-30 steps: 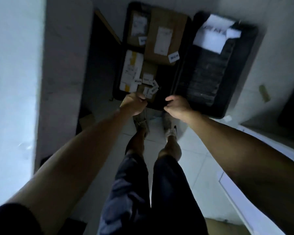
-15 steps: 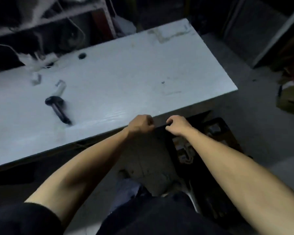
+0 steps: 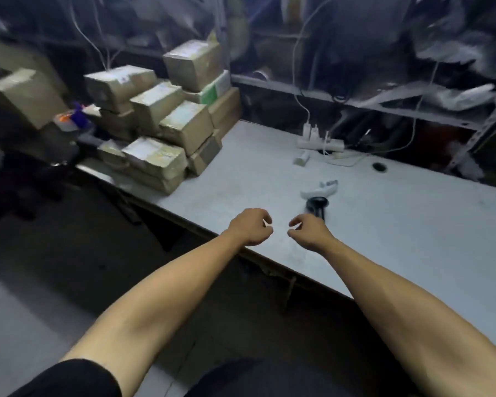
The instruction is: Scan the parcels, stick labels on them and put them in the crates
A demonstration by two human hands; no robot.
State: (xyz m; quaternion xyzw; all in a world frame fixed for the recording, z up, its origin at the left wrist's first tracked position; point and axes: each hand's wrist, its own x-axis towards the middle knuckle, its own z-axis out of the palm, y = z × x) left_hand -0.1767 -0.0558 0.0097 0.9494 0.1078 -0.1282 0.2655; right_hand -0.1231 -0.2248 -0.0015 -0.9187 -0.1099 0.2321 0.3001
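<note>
Dim storeroom w/ grey metal shelving along the back, cluttered w/ bags and hanging cables, mostly too dark and blurred to make out. Long white counter runs diagonally across in front of me, its near edge right under my wrists. At the counter's far left end sits a stack of brown cardboard parcels, taped, some w/ white labels on top, piled several high and touching each other. More brown boxes stand further left, off the counter. White power strip w/ chargers plugged in lies near the back edge; small dark round hole in the top just right of it. Black handheld scanner lies on the counter just beyond my right hand, a small white device touching or just beside its far end, can't tell which. My left hand and right hand hover close together over the near edge, fingers loosely curled, both holding nothing. Parcels are well apart from both hands.
</note>
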